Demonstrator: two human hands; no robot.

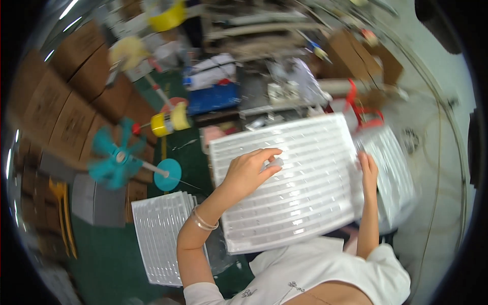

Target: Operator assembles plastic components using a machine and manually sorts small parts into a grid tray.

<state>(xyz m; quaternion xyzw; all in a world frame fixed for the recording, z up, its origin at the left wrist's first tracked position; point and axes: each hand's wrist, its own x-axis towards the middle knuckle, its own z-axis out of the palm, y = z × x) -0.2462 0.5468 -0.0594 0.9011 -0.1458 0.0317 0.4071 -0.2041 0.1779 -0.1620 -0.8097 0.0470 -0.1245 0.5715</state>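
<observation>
A clear ribbed plastic tray (305,203) with many narrow rows lies tilted in front of me. My left hand (249,170) rests on its top surface, fingers curled over a small pale piece near the tray's middle. My right hand (368,170) grips the tray's right edge. A stack of similar trays (394,173) sits just right of it, partly hidden behind my right hand.
Another stack of ribbed trays (160,234) stands at lower left on the green floor. A teal fan (114,157) and a yellow fan (170,122) stand to the left, beside brown cartons (66,96). A blue crate (213,96) and cluttered benches lie beyond.
</observation>
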